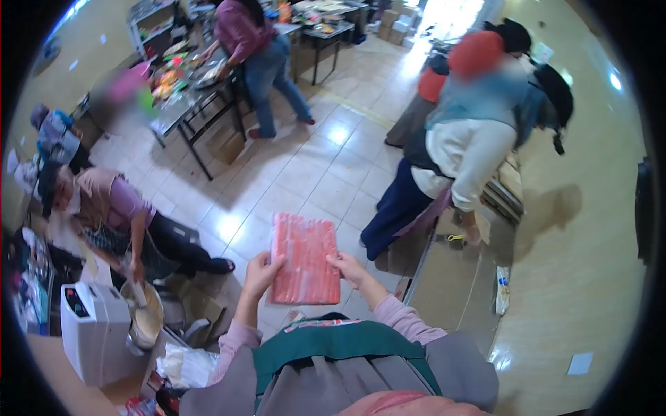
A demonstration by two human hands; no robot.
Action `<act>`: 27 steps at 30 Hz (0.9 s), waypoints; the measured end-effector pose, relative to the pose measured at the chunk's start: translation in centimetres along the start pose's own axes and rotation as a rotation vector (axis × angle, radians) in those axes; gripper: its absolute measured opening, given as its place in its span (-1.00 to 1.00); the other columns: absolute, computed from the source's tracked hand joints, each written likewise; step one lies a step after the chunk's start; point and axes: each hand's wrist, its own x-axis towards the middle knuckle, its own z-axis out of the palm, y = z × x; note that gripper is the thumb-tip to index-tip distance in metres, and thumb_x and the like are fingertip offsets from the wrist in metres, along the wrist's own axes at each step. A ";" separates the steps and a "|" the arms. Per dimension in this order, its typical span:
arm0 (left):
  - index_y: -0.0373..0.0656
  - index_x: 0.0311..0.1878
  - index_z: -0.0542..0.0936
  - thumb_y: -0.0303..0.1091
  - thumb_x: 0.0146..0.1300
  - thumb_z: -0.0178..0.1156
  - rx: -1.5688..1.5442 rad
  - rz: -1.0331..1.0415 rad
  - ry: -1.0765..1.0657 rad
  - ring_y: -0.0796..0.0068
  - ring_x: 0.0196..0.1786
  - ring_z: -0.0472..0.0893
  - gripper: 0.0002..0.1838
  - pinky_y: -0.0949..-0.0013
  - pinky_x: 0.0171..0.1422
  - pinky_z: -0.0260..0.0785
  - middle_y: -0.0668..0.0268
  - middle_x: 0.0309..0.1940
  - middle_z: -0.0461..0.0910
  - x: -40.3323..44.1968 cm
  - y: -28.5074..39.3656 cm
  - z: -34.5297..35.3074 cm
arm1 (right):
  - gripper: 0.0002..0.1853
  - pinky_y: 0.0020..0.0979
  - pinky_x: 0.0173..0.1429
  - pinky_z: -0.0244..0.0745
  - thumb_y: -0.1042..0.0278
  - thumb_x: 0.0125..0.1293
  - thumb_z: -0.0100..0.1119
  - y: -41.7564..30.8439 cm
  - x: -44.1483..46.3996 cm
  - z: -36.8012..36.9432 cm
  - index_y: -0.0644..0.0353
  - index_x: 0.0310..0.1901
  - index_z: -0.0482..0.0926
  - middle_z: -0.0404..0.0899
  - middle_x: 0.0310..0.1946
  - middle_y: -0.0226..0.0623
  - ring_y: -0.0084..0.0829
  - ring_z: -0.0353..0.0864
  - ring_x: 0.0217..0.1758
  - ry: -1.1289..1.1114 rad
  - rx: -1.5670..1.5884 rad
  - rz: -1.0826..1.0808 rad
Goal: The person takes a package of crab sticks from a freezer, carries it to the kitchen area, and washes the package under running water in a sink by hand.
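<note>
Both my hands hold a flat, clear-wrapped pack of pinkish-red sticks (304, 260) upright in front of my body. The sticks lie side by side and look like sausages or crab sticks; I cannot tell which. My left hand (262, 276) grips the pack's left edge, thumb on the near face. At the right edge, my right hand (349, 269) pinches it in the same way. The fingers behind the pack are hidden. Below it shows my green apron (340, 341).
On the left, a person stirs a bowl (146, 326) beside a white machine (95, 333). Another leans over the counter (454, 277) on the right, near a yellow-handled tool (454, 238). A white plastic bag (186, 365) lies near my left. Farther off, someone stands by a cluttered table (182, 114).
</note>
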 end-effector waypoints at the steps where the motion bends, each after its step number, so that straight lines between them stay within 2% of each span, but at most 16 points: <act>1: -0.36 -0.30 0.56 -0.19 0.13 0.22 -0.010 0.015 -0.017 0.69 -0.51 0.42 -0.66 0.52 -0.45 0.29 0.39 -0.56 0.50 0.8 0.1 0.1 | -0.71 -0.55 -0.24 0.41 0.17 0.25 0.13 -0.3 0.5 0.0 0.12 -0.07 0.45 0.48 -0.32 -0.53 -0.67 0.47 -0.33 0.005 0.035 0.001; 2: -0.36 -0.29 0.56 -0.17 0.13 0.23 -0.022 0.029 -0.029 0.68 -0.51 0.42 -0.64 0.52 -0.45 0.29 0.38 -0.56 0.50 1.8 -0.1 -0.1 | -0.72 -0.56 -0.25 0.39 0.18 0.26 0.13 -0.5 1.2 -0.1 0.11 -0.07 0.45 0.47 -0.35 -0.55 -0.69 0.44 -0.36 0.007 0.068 0.005; 3: -0.36 -0.28 0.57 -0.16 0.12 0.23 -0.035 0.007 -0.064 0.66 -0.52 0.44 -0.63 0.50 -0.44 0.31 0.37 -0.56 0.52 2.7 0.0 -0.3 | -0.66 -0.41 -0.12 0.44 0.15 0.25 0.14 0.3 2.7 -1.1 0.14 -0.02 0.46 0.51 -0.18 -0.43 -0.57 0.51 -0.19 0.004 0.023 0.012; 6: -0.35 -0.25 0.58 -0.09 0.11 0.22 -0.028 -0.050 -0.133 0.56 -0.51 0.52 -0.58 0.45 -0.41 0.36 0.27 -0.52 0.56 5.6 -0.5 -1.0 | -0.61 -0.48 -0.07 0.40 0.16 0.24 0.14 -0.9 5.3 -0.9 0.21 0.01 0.44 0.51 -0.19 -0.43 -0.58 0.49 -0.16 0.049 0.045 -0.006; 9: -0.32 -0.20 0.56 -0.12 0.16 0.21 0.009 -0.083 -0.138 0.63 -0.47 0.47 -0.62 0.50 -0.42 0.34 0.35 -0.48 0.53 9.8 -2.2 -2.2 | -0.57 -0.46 0.04 0.36 0.19 0.24 0.15 -1.5 10.0 -1.0 0.28 0.06 0.40 0.51 -0.10 -0.34 -0.52 0.49 -0.07 -0.008 0.128 -0.064; 13: -0.34 -0.17 0.56 -0.14 0.17 0.20 0.071 -0.041 -0.010 0.59 -0.42 0.50 -0.61 0.48 -0.35 0.37 0.29 -0.45 0.56 16.5 -2.3 -6.6 | -0.54 -0.43 0.09 0.35 0.21 0.24 0.16 -6.5 17.5 2.7 0.30 0.09 0.37 0.50 -0.04 -0.30 -0.49 0.47 -0.02 -0.091 0.109 -0.037; 15: -0.35 -0.15 0.56 -0.14 0.17 0.19 0.138 -0.017 0.068 0.57 -0.36 0.52 -0.60 0.48 -0.25 0.39 0.24 -0.42 0.58 19.7 -2.1 -9.2 | -0.53 -0.42 0.11 0.34 0.22 0.24 0.16 -9.5 22.1 4.8 0.31 0.10 0.35 0.48 -0.02 -0.28 -0.48 0.47 0.01 -0.161 0.079 -0.031; 19: -0.34 -0.13 0.55 -0.19 0.20 0.16 0.067 -0.128 0.286 0.62 -0.32 0.52 -0.64 0.52 -0.19 0.37 0.26 -0.38 0.59 25.7 -3.5 -15.1 | -0.52 -0.44 0.08 0.37 0.23 0.26 0.13 -16.9 32.2 10.6 0.29 0.14 0.31 0.48 0.00 -0.29 -0.50 0.48 0.01 -0.301 -0.170 0.021; 21: -0.33 -0.09 0.53 -0.25 0.23 0.13 -0.217 -0.133 0.375 0.65 -0.32 0.51 -0.68 0.54 -0.19 0.37 0.31 -0.35 0.58 27.5 -4.6 -18.0 | -0.49 -0.45 0.05 0.40 0.28 0.22 0.18 -20.3 36.2 14.3 0.29 0.15 0.28 0.49 -0.02 -0.25 -0.47 0.48 0.00 -0.415 -0.261 -0.014; 23: -0.33 -0.04 0.49 -0.30 0.26 0.11 -0.154 -0.189 0.424 0.67 -0.31 0.50 -0.69 0.55 -0.19 0.36 0.34 -0.32 0.57 28.8 -5.9 -20.0 | -0.46 -0.45 0.04 0.39 0.29 0.21 0.20 -22.9 39.8 18.3 0.29 0.16 0.25 0.50 -0.04 -0.24 -0.49 0.50 -0.03 -0.487 -0.347 -0.003; 25: -0.33 -0.04 0.49 -0.29 0.25 0.11 -0.305 -0.191 0.594 0.66 -0.30 0.50 -0.68 0.55 -0.19 0.35 0.34 -0.32 0.57 29.5 -4.1 -22.6 | -0.43 -0.45 0.04 0.39 0.31 0.19 0.21 -25.3 42.4 22.5 0.30 0.18 0.23 0.51 -0.06 -0.24 -0.50 0.51 -0.07 -0.570 -0.438 -0.014; 27: -0.33 -0.02 0.47 -0.30 0.26 0.09 -0.367 -0.227 0.654 0.64 -0.28 0.51 -0.68 0.55 -0.17 0.36 0.32 -0.30 0.57 30.6 -3.4 -25.4 | -0.43 -0.45 0.01 0.40 0.32 0.18 0.23 -27.2 44.9 26.8 0.29 0.17 0.23 0.52 -0.09 -0.24 -0.50 0.52 -0.10 -0.629 -0.525 0.001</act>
